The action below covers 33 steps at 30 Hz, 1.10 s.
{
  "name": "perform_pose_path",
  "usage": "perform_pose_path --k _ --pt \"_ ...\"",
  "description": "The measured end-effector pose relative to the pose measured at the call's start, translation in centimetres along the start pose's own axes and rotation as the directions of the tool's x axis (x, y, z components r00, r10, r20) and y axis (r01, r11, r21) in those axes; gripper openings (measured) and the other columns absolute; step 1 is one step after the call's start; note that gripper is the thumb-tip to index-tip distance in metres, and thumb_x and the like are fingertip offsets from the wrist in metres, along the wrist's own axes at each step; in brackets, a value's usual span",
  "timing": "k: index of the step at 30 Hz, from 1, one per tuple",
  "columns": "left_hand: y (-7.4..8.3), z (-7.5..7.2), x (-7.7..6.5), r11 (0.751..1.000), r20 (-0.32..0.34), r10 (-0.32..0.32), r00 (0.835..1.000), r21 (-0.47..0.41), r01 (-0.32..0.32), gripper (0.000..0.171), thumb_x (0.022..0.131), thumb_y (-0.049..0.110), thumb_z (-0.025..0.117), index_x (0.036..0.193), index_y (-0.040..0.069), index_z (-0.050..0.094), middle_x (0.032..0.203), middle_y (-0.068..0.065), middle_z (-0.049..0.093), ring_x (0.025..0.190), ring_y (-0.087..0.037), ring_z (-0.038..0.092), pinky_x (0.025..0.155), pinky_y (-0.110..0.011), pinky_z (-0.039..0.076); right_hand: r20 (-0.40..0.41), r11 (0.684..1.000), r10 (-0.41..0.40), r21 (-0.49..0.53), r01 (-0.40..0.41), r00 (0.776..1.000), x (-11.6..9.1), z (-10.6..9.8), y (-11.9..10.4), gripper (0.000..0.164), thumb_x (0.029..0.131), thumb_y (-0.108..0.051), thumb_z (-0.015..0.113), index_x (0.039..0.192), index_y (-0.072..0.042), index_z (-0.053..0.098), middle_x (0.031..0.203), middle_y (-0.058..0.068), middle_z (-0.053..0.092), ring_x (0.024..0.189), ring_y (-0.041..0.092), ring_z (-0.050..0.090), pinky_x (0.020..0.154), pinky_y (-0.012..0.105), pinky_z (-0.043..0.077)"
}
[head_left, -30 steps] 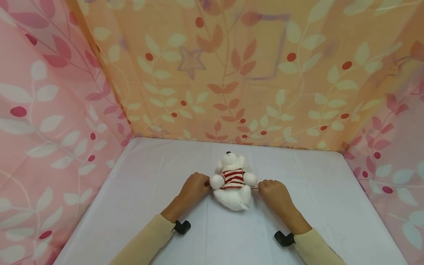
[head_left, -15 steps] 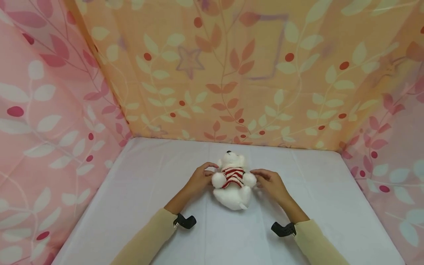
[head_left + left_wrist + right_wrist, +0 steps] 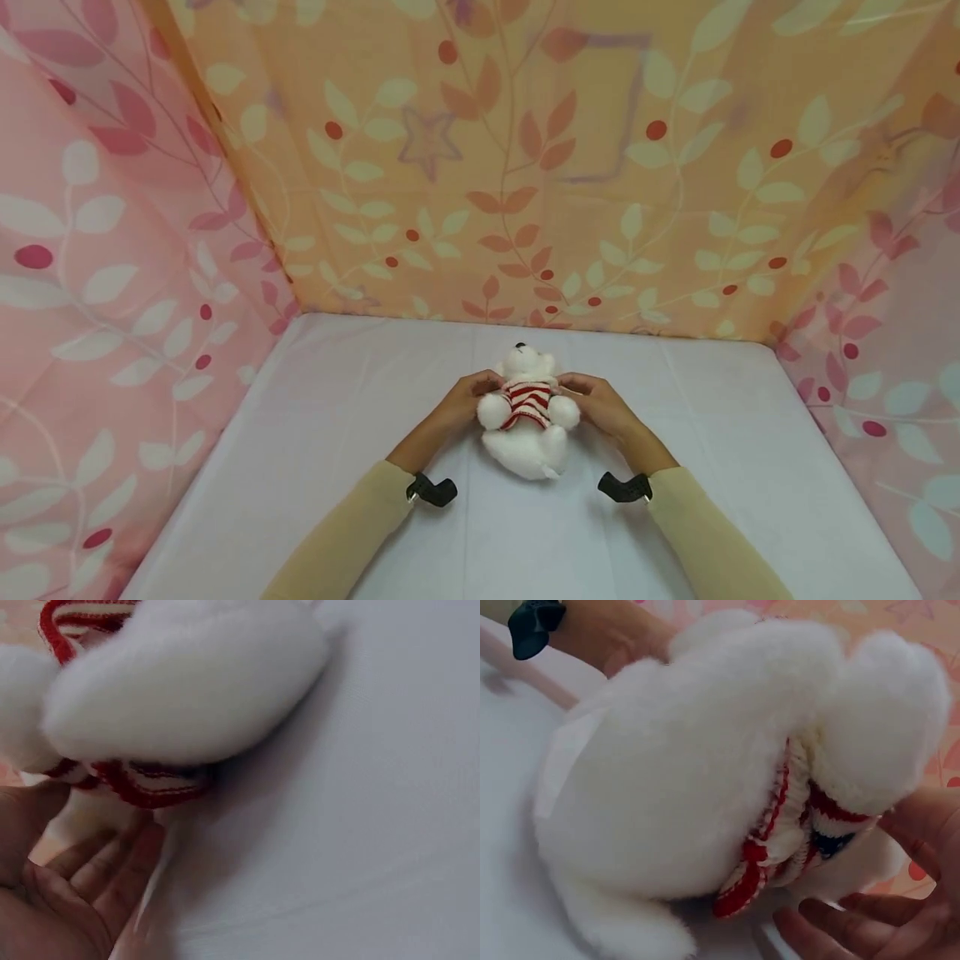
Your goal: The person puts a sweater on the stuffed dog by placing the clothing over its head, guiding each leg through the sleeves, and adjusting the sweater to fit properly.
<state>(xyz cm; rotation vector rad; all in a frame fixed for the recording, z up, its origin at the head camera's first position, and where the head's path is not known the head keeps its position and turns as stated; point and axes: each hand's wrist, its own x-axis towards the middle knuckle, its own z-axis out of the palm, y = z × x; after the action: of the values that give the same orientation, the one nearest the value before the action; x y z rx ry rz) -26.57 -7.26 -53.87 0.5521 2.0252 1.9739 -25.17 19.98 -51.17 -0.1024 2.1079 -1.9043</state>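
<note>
A white plush bear [image 3: 525,450] in a red-and-white striped knit sweater [image 3: 528,402] lies on its back, its black nose toward the far edge. My left hand [image 3: 463,402] is at the shoulder on the left, fingertips right at the collar. In the left wrist view, the thumb [image 3: 45,799] touches the knit, with the other fingers loosely bent beneath. My right hand [image 3: 603,407] mirrors it at the other shoulder. The right wrist view shows its thumb side at the sleeve and the remaining fingers [image 3: 855,922] spread loosely below. The fingertips behind the bear's shoulders are hidden.
The bear lies on a white-covered table [image 3: 360,417]. An orange leaf-patterned curtain [image 3: 480,208] stands along the far edge, with pink curtains [image 3: 135,333] at both sides. Small black devices [image 3: 435,492] are strapped to both wrists.
Both hands let go of the sweater's lower edge, which they had pulled out sideways, and moved up along the bear's sides to its shoulders. The bear stays in place.
</note>
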Motion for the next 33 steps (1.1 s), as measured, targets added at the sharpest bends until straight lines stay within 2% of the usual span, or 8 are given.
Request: perform_pose_path --k 5,8,12,18,22,25,28,33 --pt "0.2 0.4 0.1 0.993 0.033 0.116 0.993 0.009 -0.116 0.011 0.100 0.002 0.061 0.109 -0.004 0.062 0.116 -0.004 0.061 0.112 -0.016 0.060 0.094 -0.030 0.049 0.052 0.988 -0.127 0.099 0.122 0.991 -0.2 -0.4 0.0 0.009 0.095 -0.012 0.071 0.102 -0.006 0.070 0.148 0.023 0.045 0.146 0.031 0.030 0.095 0.018 0.044" --pt "0.8 0.6 0.0 0.980 0.045 0.196 0.980 0.024 -0.197 0.009 0.101 0.003 0.060 0.108 -0.001 0.062 0.115 -0.004 0.058 0.110 -0.017 0.060 0.089 -0.030 0.053 0.050 0.974 -0.192 0.132 0.184 0.980 -0.6 -0.6 -0.2 0.004 0.093 -0.007 0.072 0.096 -0.007 0.070 0.142 0.020 0.049 0.136 0.031 0.043 0.090 0.020 0.048" --pt "2.0 1.1 -0.3 0.958 0.030 0.281 0.959 0.043 -0.283 0.007 0.101 0.000 0.058 0.107 -0.002 0.060 0.108 -0.005 0.057 0.103 -0.016 0.061 0.083 -0.031 0.057 0.003 0.954 -0.266 0.143 0.263 0.964 -1.1 -0.6 -0.7 0.005 0.090 -0.005 0.075 0.090 -0.005 0.071 0.111 0.006 0.063 0.098 0.017 0.063 0.076 0.026 0.056" --pt "5.6 1.7 -1.0 0.906 -0.083 0.406 0.910 0.169 -0.389 0.008 0.102 0.002 0.057 0.105 -0.005 0.057 0.097 -0.007 0.058 0.092 -0.012 0.059 0.081 -0.028 0.053 -0.094 0.906 -0.392 0.134 0.402 0.915 -1.8 0.0 -2.0 0.026 0.089 0.006 0.072 0.093 -0.019 0.078 0.112 -0.009 0.071 0.100 0.010 0.066 0.080 0.025 0.057" --pt "7.8 1.8 -1.4 0.866 -0.092 0.479 0.873 0.210 -0.454 0.005 0.098 -0.004 0.059 0.103 -0.003 0.059 0.102 -0.013 0.062 0.095 -0.015 0.062 0.082 -0.026 0.053 -0.127 0.878 -0.448 0.123 0.463 0.885 -1.9 0.1 -3.0 0.026 0.089 0.007 0.072 0.098 -0.016 0.078 0.107 -0.007 0.073 0.097 0.011 0.067 0.081 0.025 0.057" --pt "7.5 1.8 -1.5 0.843 -0.048 0.506 0.861 0.239 -0.482 0.008 0.095 -0.008 0.063 0.101 -0.002 0.062 0.128 -0.018 0.061 0.109 -0.022 0.063 0.087 -0.030 0.056 -0.120 0.865 -0.486 0.075 0.496 0.866 -2.0 0.0 -3.4 0.018 0.087 0.009 0.073 0.096 -0.005 0.076 0.116 -0.006 0.071 0.105 0.009 0.067 0.083 0.025 0.057" --pt "5.5 1.4 -1.2 0.818 -0.004 0.527 0.850 0.271 -0.507 0.009 0.093 -0.005 0.066 0.099 0.002 0.064 0.153 -0.016 0.045 0.117 -0.025 0.063 0.090 -0.033 0.056 -0.097 0.846 -0.534 -0.064 0.530 0.840 -2.5 0.3 -4.0 0.012 0.085 0.013 0.073 0.094 0.006 0.074 0.128 0.007 0.067 0.114 0.005 0.063 0.085 0.024 0.056" --pt "3.5 0.8 -0.7 0.753 0.036 0.594 0.803 0.328 -0.571 0.015 0.090 -0.003 0.070 0.098 0.009 0.067 0.161 -0.009 0.037 0.110 -0.022 0.068 0.085 -0.033 0.058 -0.116 0.828 -0.537 -0.261 0.496 0.836 -4.4 1.4 -6.2 0.012 0.085 0.011 0.074 0.096 0.012 0.075 0.118 0.029 0.067 0.107 -0.001 0.063 0.080 0.022 0.056"
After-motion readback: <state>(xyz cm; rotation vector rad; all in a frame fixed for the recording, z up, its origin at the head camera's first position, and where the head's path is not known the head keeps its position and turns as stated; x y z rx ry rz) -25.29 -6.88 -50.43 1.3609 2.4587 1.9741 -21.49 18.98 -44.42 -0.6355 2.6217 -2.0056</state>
